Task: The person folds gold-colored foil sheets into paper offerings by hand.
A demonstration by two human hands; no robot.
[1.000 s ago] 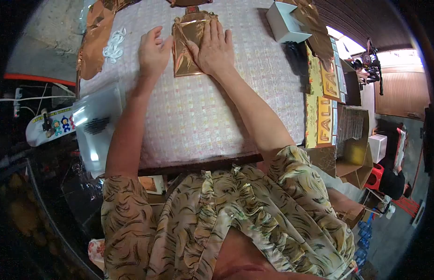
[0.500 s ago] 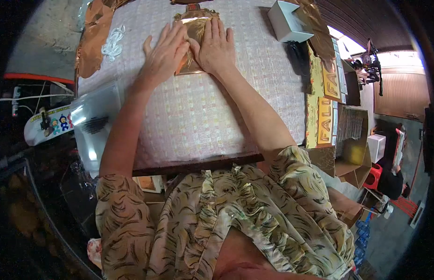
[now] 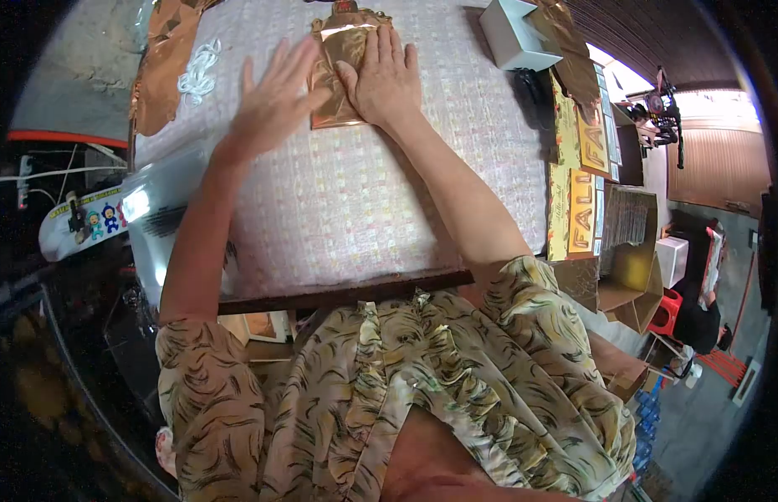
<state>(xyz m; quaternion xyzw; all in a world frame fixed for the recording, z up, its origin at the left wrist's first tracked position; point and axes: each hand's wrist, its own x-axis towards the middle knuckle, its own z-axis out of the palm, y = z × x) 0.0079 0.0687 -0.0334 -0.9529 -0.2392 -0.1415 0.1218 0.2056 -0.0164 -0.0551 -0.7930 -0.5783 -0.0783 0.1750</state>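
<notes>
A flat, folded piece of shiny copper foil [image 3: 332, 105], like a deflated foil balloon, lies near the far side of the cloth-covered table [image 3: 355, 201]. My right hand [image 3: 389, 88] rests flat on its right part, fingers together and thumb out, covering much of that side. To the left of the foil is my left hand [image 3: 276, 100], raised a little and blurred, its fingers spread with nothing in them. A small red patch [image 3: 345, 7] shows at the foil's far end.
Coiled white string [image 3: 199, 74] and crumpled copper foil [image 3: 165, 75] lie at the left. Clear plastic packaging [image 3: 159, 213] hangs over the left edge. An open white box [image 3: 516, 42] and yellow printed "FALL" packages [image 3: 580, 213] line the right side, beside a cardboard box [image 3: 632, 259].
My left hand has come off the foil and moved left and toward me. The right hand stays on the foil in nearly the same place.
</notes>
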